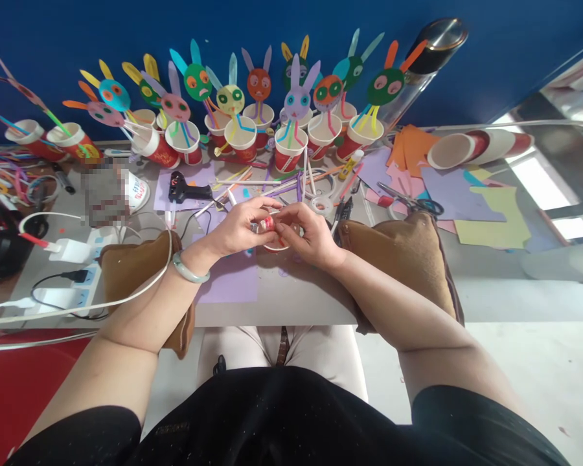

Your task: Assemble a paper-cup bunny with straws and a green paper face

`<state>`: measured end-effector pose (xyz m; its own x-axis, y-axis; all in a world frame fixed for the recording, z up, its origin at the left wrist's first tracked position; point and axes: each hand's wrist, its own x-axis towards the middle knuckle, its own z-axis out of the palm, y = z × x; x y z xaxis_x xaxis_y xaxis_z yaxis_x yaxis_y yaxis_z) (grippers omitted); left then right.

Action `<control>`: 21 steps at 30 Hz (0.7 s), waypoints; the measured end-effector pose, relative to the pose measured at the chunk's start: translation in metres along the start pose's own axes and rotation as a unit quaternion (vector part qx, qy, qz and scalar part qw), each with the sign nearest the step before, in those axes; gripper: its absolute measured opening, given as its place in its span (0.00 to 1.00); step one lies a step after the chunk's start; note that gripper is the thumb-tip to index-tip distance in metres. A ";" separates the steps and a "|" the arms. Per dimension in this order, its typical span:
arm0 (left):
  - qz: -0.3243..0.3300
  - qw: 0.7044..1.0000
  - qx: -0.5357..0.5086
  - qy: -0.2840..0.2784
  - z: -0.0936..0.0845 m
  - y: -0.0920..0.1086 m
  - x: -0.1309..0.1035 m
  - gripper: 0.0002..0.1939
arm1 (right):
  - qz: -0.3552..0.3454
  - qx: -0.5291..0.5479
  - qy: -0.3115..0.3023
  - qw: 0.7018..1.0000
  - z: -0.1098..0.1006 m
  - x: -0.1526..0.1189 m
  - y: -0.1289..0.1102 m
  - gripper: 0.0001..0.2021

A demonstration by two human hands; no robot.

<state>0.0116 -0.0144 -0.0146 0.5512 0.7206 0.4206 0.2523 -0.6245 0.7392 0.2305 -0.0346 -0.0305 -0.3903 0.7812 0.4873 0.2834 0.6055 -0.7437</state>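
At frame centre, our left hand (240, 226) and right hand (307, 234) pinch a paper cup (276, 241) between fingertips, over purple paper (230, 278). We judge a steady, light grip best, sparing the rim.

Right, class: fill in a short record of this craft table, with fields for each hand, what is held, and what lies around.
left hand: left hand pinches a small red piece
right hand: right hand grips the paper cup below it
under hands: purple paper
behind: row of rabbit cups
near left: black glue gun
near right: scissors, coloured paper sheets
wrist: pale bangle
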 end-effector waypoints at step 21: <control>-0.151 0.987 -0.038 0.030 -0.003 0.001 0.001 0.12 | -0.009 -0.113 -0.018 0.993 -0.003 -0.011 0.020 0.41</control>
<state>0.0105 -0.0133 -0.0115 0.4113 0.8886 0.2028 0.3374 -0.3552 0.8718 0.2426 -0.0303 -0.0495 -0.4267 0.7663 0.4804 0.4644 0.6414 -0.6106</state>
